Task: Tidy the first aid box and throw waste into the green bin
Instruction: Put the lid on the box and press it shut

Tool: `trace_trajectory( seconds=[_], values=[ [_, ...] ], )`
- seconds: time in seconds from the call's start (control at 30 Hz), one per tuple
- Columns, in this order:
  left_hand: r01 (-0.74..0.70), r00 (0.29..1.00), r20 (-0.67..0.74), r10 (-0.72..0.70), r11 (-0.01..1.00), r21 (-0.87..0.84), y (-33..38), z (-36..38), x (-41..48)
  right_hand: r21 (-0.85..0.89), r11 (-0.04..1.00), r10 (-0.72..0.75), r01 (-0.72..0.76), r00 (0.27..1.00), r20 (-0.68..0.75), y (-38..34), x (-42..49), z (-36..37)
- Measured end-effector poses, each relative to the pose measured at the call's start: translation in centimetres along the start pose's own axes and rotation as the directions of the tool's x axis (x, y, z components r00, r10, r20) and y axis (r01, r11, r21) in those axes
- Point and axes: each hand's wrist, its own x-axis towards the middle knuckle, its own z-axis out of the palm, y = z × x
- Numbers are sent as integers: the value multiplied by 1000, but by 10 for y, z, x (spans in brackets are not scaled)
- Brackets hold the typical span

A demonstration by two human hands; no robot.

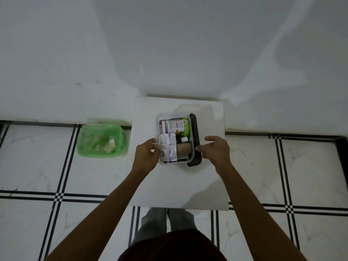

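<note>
A clear plastic first aid box (pixel 191 140) stands on a small white table (pixel 178 185). Inside lie an ointment carton (pixel 163 127), a white and green packet (pixel 179 126), two foil blister strips (pixel 168 147), a brown bandage roll (pixel 183 149) and a small bottle (pixel 184 139). A dark lid (pixel 194 144) leans against the box's right side. My left hand (pixel 147 157) grips the box's left wall. My right hand (pixel 214 150) touches the lid and the right wall, fingers curled. The green bin (pixel 101 141) sits on the floor to the left, with scraps of paper inside.
The table stands against a white wall. Around it is white tiled floor with black lines. My legs show below the table's near edge. A dark object lies at the far right edge of the floor (pixel 341 157).
</note>
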Motion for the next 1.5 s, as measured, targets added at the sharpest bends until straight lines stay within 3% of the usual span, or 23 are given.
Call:
trace_trajectory(
  seconds=[0.13,0.23,0.37,0.47,0.6,0.7,0.77,0.83,0.9,1.0,1.1,1.23,1.5],
  values=[
    [37,999,6,-37,999,20,-7,3,2,-167,985,-54,53,999,-6,1,6,13],
    [43,999,12,-43,998,39,-11,1,2,-190,977,-101,94,995,-28,1,6,18],
    [79,996,32,-79,997,-11,-14,-1,5,-217,938,-285,272,958,-32,-8,-7,28],
    [143,989,47,-138,984,-108,-14,-5,7,-326,857,-414,399,910,25,-13,-23,56],
    [262,964,38,-265,905,-335,-6,-7,8,-513,662,-610,547,790,56,-1,-37,108],
    [263,963,61,-264,858,-442,1,-8,13,-512,594,-615,621,760,209,10,-25,130],
    [220,974,38,-225,878,-425,1,-7,16,-389,639,-623,663,743,244,6,-21,129],
    [182,980,-11,-201,906,-381,-4,-5,17,-286,693,-647,662,746,159,1,-20,118],
    [106,989,-78,-128,965,-242,-9,-1,16,-351,710,-657,610,754,-17,6,-15,101],
    [-13,988,-155,13,1000,3,-15,12,6,-497,791,-528,358,810,-257,25,-1,76],
    [-51,981,-190,48,999,-12,-16,22,-6,-347,872,-436,344,869,-234,44,7,77],
    [-80,968,-240,74,997,-15,-14,26,-1,-221,888,-457,403,825,-333,40,16,89],
    [-34,957,-287,42,999,33,-7,27,7,-252,887,-455,386,818,-351,43,27,97]
  ],
)
